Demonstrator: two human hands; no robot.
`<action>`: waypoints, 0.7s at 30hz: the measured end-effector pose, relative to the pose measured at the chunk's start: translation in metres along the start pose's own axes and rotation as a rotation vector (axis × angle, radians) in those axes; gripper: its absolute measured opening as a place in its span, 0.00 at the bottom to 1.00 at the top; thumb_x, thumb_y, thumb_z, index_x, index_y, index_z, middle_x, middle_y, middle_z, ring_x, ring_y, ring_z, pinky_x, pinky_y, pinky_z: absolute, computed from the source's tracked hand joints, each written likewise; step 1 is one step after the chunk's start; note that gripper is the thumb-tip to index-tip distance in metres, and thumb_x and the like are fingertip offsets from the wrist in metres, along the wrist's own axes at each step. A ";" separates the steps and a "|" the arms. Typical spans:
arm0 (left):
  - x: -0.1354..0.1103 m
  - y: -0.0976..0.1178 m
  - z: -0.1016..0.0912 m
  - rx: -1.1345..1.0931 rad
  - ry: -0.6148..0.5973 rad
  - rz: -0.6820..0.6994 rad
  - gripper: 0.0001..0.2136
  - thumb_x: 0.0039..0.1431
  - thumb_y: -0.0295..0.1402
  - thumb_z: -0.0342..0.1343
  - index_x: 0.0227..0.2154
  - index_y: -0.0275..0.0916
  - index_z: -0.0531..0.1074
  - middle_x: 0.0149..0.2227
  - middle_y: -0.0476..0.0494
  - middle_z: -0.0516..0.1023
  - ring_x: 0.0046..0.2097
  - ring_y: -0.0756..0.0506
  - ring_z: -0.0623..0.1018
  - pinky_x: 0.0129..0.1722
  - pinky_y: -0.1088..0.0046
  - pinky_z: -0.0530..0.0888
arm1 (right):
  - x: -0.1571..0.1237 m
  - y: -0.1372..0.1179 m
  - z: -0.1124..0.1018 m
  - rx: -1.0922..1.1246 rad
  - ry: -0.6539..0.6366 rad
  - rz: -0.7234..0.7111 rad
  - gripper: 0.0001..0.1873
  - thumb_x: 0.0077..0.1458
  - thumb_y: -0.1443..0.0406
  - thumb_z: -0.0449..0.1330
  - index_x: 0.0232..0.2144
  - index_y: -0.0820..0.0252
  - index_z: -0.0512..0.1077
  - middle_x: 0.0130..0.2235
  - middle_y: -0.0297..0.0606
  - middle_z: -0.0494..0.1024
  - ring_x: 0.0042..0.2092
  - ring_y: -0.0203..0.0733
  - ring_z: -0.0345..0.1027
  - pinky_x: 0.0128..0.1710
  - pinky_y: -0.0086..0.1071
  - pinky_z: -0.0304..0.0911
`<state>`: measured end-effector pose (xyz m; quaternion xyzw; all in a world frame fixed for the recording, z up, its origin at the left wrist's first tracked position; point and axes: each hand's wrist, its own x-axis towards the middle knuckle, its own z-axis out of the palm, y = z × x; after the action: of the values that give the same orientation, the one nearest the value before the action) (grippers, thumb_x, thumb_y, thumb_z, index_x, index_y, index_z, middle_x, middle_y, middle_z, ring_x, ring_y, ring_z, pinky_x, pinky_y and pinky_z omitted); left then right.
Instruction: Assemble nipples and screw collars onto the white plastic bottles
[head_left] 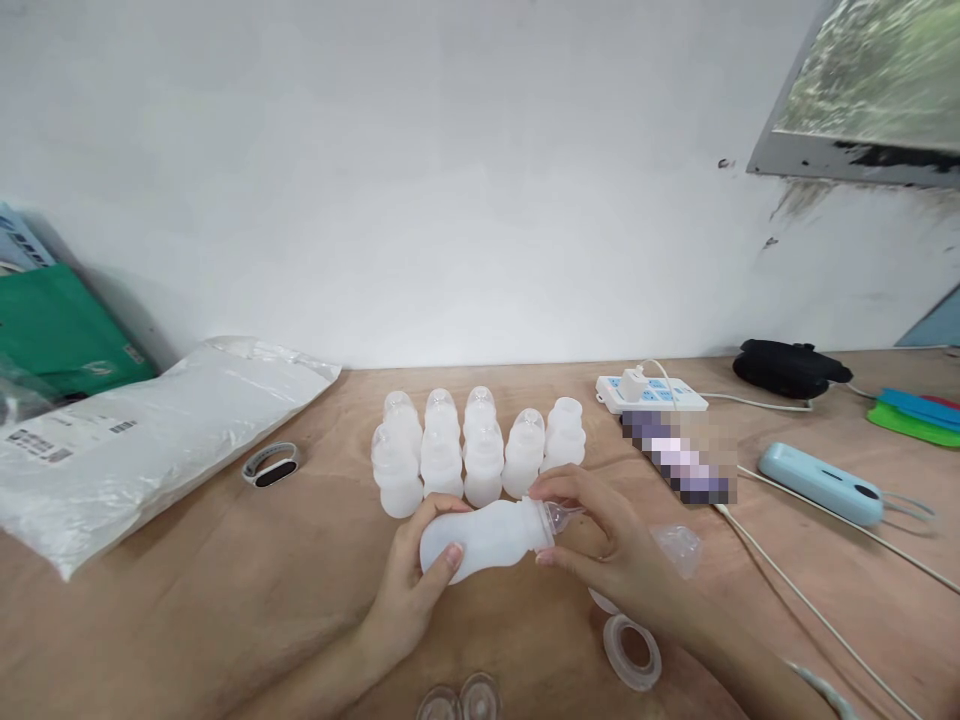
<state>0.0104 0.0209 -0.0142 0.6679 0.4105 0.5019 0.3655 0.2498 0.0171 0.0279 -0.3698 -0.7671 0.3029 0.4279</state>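
Note:
A white baby bottle (487, 540) lies sideways in the air above the table, its base to the left. My left hand (412, 570) is wrapped round its lower body, thumb on the near side. With finger and thumb, my right hand (600, 540) grips the collar at the neck, where a clear teat (561, 516) points right. Behind stand several more white bottles (442, 460) in two rows, most topped with clear domed caps; the bottle at the right end (564, 435) has an open top. Below my right forearm lies a translucent ring (632, 652).
Two clear round pieces (478, 697) lie at the front edge. A clear cap (679, 548) is right of my right hand. Left are a wristband (271, 466) and a white plastic parcel (165, 430). Right are a power strip (652, 393), blurred phone (675, 458), light-blue device (821, 485) and cables.

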 end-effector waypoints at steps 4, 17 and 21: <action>-0.001 -0.002 0.000 -0.005 0.008 -0.026 0.22 0.61 0.55 0.53 0.39 0.38 0.74 0.35 0.43 0.79 0.35 0.41 0.75 0.34 0.69 0.70 | 0.000 0.000 0.001 -0.098 0.012 -0.085 0.14 0.58 0.64 0.65 0.47 0.52 0.71 0.48 0.40 0.77 0.50 0.47 0.72 0.44 0.37 0.71; -0.004 -0.005 0.001 0.031 -0.059 0.069 0.17 0.63 0.50 0.54 0.40 0.40 0.72 0.32 0.47 0.76 0.30 0.44 0.73 0.29 0.73 0.69 | -0.009 0.023 0.018 -0.109 0.106 -0.066 0.13 0.61 0.53 0.59 0.39 0.56 0.72 0.33 0.37 0.78 0.34 0.43 0.73 0.33 0.33 0.69; -0.008 -0.007 0.002 0.047 -0.092 0.188 0.15 0.59 0.45 0.59 0.43 0.42 0.71 0.32 0.49 0.76 0.26 0.48 0.70 0.24 0.76 0.65 | -0.011 0.025 0.017 -0.064 0.056 0.061 0.25 0.65 0.46 0.51 0.24 0.56 0.66 0.22 0.31 0.69 0.24 0.38 0.63 0.24 0.30 0.59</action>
<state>0.0096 0.0168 -0.0239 0.7341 0.3407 0.4929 0.3195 0.2466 0.0193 -0.0042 -0.4149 -0.7525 0.2808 0.4275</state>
